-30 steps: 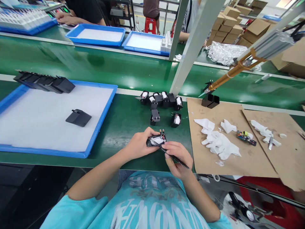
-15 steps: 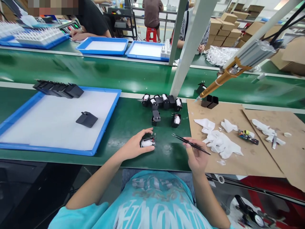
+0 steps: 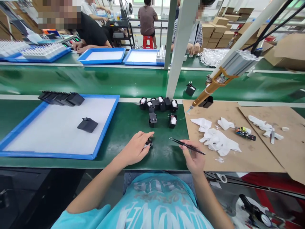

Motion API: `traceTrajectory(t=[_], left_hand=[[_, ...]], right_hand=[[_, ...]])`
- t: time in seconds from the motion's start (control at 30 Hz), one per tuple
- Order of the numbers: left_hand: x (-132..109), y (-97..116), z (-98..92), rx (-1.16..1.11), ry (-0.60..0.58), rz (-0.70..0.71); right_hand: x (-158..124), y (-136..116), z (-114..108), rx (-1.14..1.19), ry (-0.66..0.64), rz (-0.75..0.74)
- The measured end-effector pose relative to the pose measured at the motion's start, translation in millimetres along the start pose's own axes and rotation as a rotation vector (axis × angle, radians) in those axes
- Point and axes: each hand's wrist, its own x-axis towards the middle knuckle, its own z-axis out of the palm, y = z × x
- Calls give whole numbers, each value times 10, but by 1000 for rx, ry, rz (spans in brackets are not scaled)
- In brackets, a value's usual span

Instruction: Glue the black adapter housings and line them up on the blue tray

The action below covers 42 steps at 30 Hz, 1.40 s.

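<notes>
Sorting finished from unfinished by looks alone, the work seems partway along: a row of black cases at the far left end of the large blue-rimmed tray and one black case lying inside it look closed, though their openings cannot all be checked. Well right of the tray's far edge, a cluster of cases includes several showing white contents, and nearer, another open case does too, so these appear not yet closed. The piece in hand, a small dark unit, rests on the bench right of the tray's near right corner, apart from it. The left hand arches over the unit, hiding most of it; whether the fingers grip cannot be told. Only a dark edge and a pale sliver show. Farther right of the tray, the right hand pinches slim black tweezers, their points clear of the unit.
</notes>
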Motion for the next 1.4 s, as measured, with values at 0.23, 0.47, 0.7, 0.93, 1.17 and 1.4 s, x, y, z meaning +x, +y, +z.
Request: traceTrajectory(t=[0.23, 0.47, 0.7, 0.93, 1.17, 1.4], left_hand=[[-94, 75, 117, 106, 115, -23], [-58, 35, 272, 40, 266, -45], [-47, -35, 179, 510, -18, 28], [-25, 17, 148, 536, -88, 77], [-215, -408, -313, 667, 225, -180], [-613, -1186, -903, 888, 388, -498]], right_hand=[[-33, 37, -14, -24, -1, 26], [-34, 48, -25, -40, -5, 15], [-56, 19, -19, -36, -27, 67], [-50, 26, -32, -34, -8, 65], [-79, 60, -104, -55, 6, 119], [-79, 103, -109, -99, -17, 149]])
